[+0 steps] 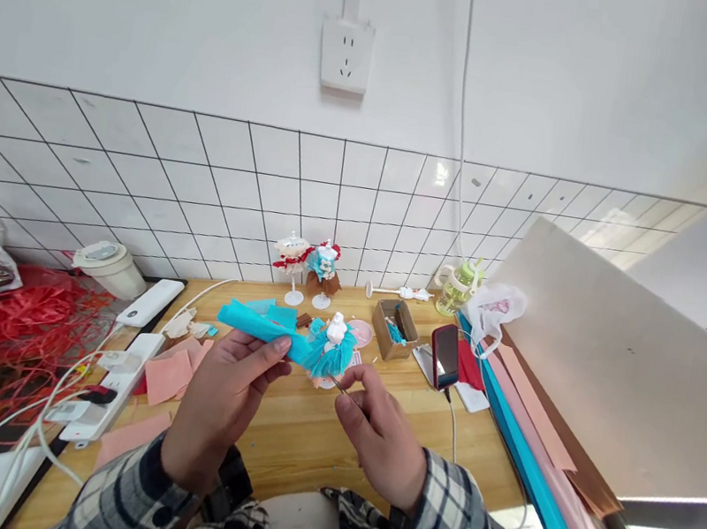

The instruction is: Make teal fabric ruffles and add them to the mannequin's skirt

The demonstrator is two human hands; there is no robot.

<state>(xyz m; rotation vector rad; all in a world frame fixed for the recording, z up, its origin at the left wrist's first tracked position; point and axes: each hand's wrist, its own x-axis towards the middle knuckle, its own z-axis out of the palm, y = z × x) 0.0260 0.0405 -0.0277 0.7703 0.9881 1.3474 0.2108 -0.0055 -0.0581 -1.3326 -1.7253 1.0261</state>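
My left hand (231,402) is closed on a strip of bright blue crepe paper (259,328), pinching it between thumb and fingers. The strip's right end runs into a gathered blue ruffle (331,357) around a small white dress-form figure (336,329). My right hand (384,435) is closed on a thin metal tool (340,385), whose tip meets the lower edge of the ruffle. The tool's exact kind is hard to make out. Below the ruffle, some pink material (325,382) is partly hidden.
Two dressed figures on white stands (293,297) are by the tiled wall. A cardboard box (393,329), a phone (444,357) and a green bottle (459,288) stand right. Pink paper pieces (167,376), a power strip (117,388) with cables and red shreds (11,345) lie left.
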